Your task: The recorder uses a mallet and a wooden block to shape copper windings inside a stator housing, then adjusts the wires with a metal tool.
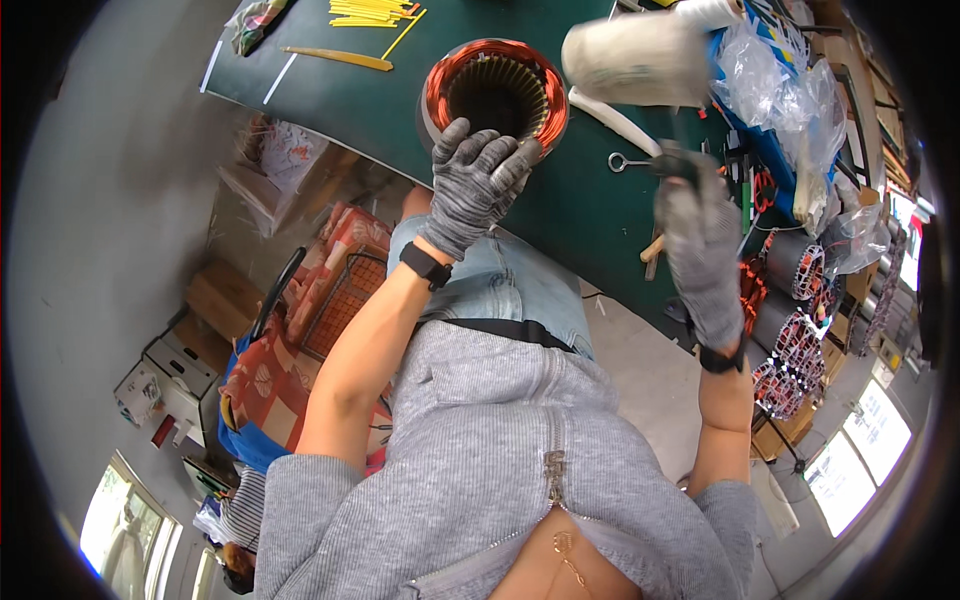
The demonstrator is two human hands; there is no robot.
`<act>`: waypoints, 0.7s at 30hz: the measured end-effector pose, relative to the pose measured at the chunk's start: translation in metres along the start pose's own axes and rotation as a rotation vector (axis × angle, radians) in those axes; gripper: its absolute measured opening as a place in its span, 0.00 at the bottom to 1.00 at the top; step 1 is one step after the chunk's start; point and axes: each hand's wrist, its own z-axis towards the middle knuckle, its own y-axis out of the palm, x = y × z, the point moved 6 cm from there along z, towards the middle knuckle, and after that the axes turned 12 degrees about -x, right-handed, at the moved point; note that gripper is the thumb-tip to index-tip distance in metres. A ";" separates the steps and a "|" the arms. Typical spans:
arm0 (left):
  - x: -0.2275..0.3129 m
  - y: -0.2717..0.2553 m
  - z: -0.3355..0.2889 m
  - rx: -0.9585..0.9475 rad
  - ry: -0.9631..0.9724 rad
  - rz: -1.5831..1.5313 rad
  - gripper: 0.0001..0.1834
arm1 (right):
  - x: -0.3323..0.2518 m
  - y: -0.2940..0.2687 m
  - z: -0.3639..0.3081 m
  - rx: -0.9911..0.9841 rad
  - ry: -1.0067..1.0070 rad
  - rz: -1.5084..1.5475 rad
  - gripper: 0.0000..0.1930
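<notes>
A motor stator [551,92] with a ring of copper windings stands at the table's near edge, its slotted bore facing up. My left hand [475,185], in a grey glove, holds its near rim, with fingers bent over the windings. To the right, my gloved right hand [702,245] is raised and smeared by motion. It grips a mallet [636,60] with a thick, pale cylindrical head, which hangs above the table just right of the stator. The mallet's handle is blurred and partly hidden by the hand.
Yellow strips [372,12] and a flat tan blade-shaped tool [340,58] lie on the green table [330,105]. A metal eye bolt [627,162] and a white rod [615,122] are at the right. Several wound stators [795,265] are stacked beyond. A red-cushioned chair [265,385] stands at left.
</notes>
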 end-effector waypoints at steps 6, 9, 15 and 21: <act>0.006 0.005 0.011 0.068 0.011 -0.047 0.17 | 0.053 0.036 -0.011 -0.051 -0.078 -0.514 0.12; 0.004 0.000 0.003 0.018 0.004 -0.066 0.17 | 0.078 0.024 0.002 -0.205 0.021 -0.619 0.12; -0.006 0.005 0.011 -0.023 0.136 -0.147 0.19 | 0.130 0.075 -0.055 0.394 -0.291 -1.002 0.13; -0.032 -0.025 0.017 -0.252 0.207 -0.199 0.21 | 0.056 0.024 -0.020 0.170 -0.094 -0.196 0.07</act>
